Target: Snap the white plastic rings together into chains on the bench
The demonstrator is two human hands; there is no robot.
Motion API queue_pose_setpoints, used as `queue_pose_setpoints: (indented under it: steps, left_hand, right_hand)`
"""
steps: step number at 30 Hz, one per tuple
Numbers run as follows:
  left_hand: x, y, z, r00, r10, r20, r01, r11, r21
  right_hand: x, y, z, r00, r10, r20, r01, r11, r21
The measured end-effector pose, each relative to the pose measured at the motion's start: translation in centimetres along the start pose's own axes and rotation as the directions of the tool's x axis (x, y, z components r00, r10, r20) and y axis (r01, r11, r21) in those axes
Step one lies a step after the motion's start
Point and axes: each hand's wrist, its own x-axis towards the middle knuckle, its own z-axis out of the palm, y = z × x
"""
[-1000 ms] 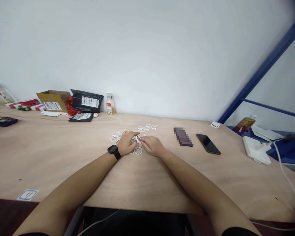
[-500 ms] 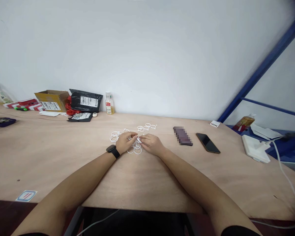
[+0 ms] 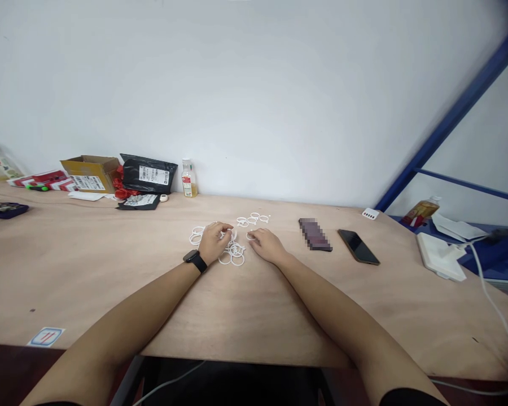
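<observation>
A heap of white plastic rings (image 3: 235, 255) lies on the wooden table (image 3: 110, 270) between my two hands. My left hand (image 3: 213, 242), with a black watch (image 3: 195, 261) on its wrist, rests beside the heap, its fingers curled and pinching a white ring at their tips. My right hand (image 3: 267, 244) sits just right of the heap with its fingers closed on another white ring. Behind the hands lies a short row of joined rings (image 3: 254, 219), and more loose rings (image 3: 197, 234) lie to the left.
A black phone (image 3: 358, 247) and a dark, blurred flat object (image 3: 315, 234) lie to the right. At the back left stand a small bottle (image 3: 189, 179), black parcels (image 3: 149, 173) and a cardboard box (image 3: 90, 173). A white device (image 3: 441, 257) with a cable sits far right.
My hands were pressed together over the heap of rings. They have now drawn a little apart, each with a ring at its fingertips.
</observation>
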Motion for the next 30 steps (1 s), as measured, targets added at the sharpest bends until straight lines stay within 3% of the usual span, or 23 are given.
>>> queue_pose_setpoints:
  steps: [6,12,17,25,30]
  left_hand:
    - [-0.2,0.2,0.1,0.999,-0.030,0.036,0.030,0.999,0.024]
    - [-0.1,0.3,-0.2,0.999,0.022,0.049,-0.023,0.999,0.028]
    - [-0.1,0.3,-0.4,0.989,0.083,0.120,-0.086,0.996,0.024]
    - [-0.2,0.3,-0.2,0.951,0.206,0.231,-0.226,0.972,0.065]
    - [-0.3,0.1,0.1,0.945,0.254,0.208,-0.271,0.961,0.059]
  right_hand:
    - [0.0,-0.1,0.0,0.994,0.104,-0.023,-0.102,0.993,0.060]
    - [0.1,0.4,-0.1,0.951,0.297,-0.085,-0.298,0.955,-0.005]
    - [0.0,1.1,0.1,0.958,0.287,0.009,-0.286,0.957,-0.046]
    - [0.1,0.7,0.1,0.952,0.300,-0.066,-0.292,0.950,0.114]
    - [0.1,0.5,-0.1,0.943,0.327,-0.057,-0.317,0.939,0.136]
